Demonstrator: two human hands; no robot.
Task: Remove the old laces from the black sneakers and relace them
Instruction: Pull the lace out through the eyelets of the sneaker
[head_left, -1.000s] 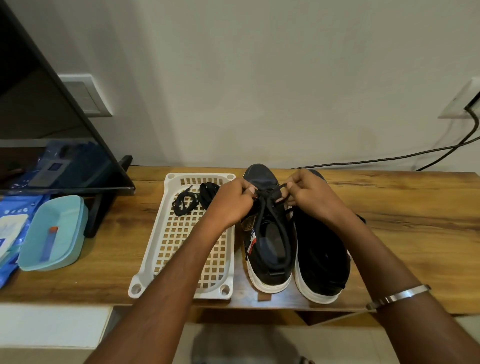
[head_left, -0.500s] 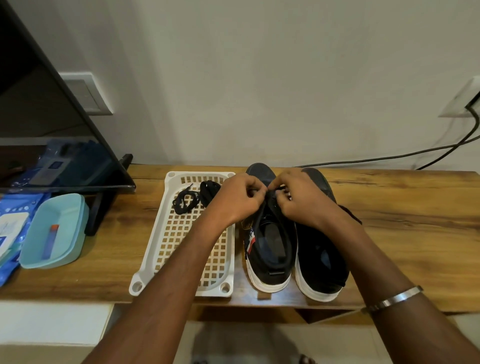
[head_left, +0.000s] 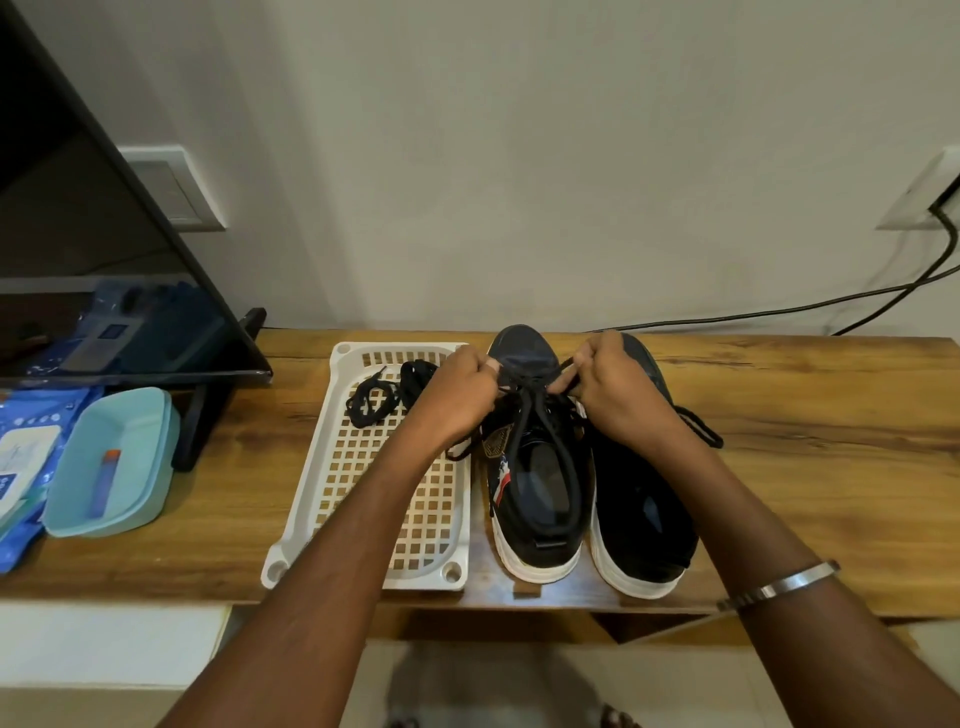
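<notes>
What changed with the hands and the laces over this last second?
Half a second ago the left hand and right hand met over the left sneaker; now they have drawn apart again, each pinching the lace. The right sneaker, white tray and old laces stayed put.

We see the scene in soft, even indoor light, moderately bright, with no hard shadows on the wall (head_left: 519, 156). The wooden bench (head_left: 805, 415) carries a pale sheen at its near edge, below the heels of the black sneakers (head_left: 535, 467). The dark television screen (head_left: 78, 260) mirrors the blue items at the bench's left end. We notice wide-angle bending: the screen's edge and the wall plates lean outward toward the corners. The forearms nearest us look soft, and the floor below is blurred.
</notes>
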